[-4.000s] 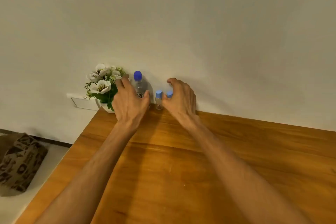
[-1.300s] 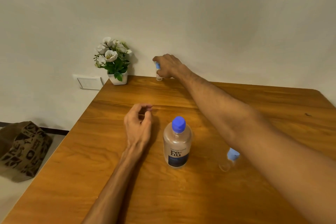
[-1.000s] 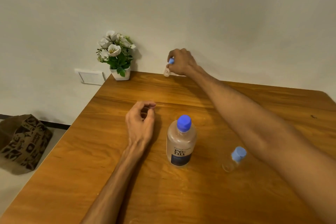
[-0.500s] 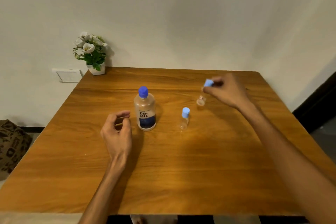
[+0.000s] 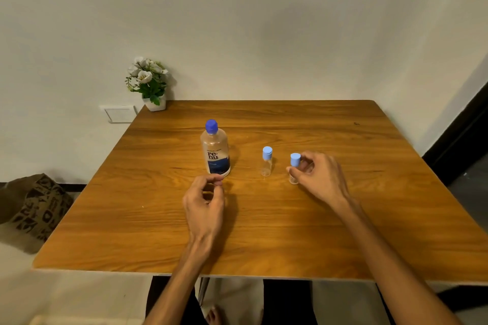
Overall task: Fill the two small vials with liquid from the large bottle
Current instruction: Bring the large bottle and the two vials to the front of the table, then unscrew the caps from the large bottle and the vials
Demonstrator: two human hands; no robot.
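Observation:
The large clear bottle (image 5: 215, 150) with a dark blue cap and a blue label stands upright near the middle of the wooden table (image 5: 264, 219). To its right stands a small clear vial (image 5: 266, 162) with a light blue cap, untouched. A second small vial (image 5: 294, 167) with a light blue cap stands on the table further right; my right hand (image 5: 320, 177) pinches it from the right side. My left hand (image 5: 205, 206) hovers just in front of the large bottle with loosely curled fingers and holds nothing.
A small white pot of white flowers (image 5: 150, 84) sits at the table's far left corner against the wall. A wall socket plate (image 5: 118, 114) is left of it. A patterned brown bag (image 5: 34, 206) lies on the floor to the left.
My right hand has carried the second vial nearer and set it on the table, right of the first vial. The camera has pulled back; my left hand stays near the bottle.

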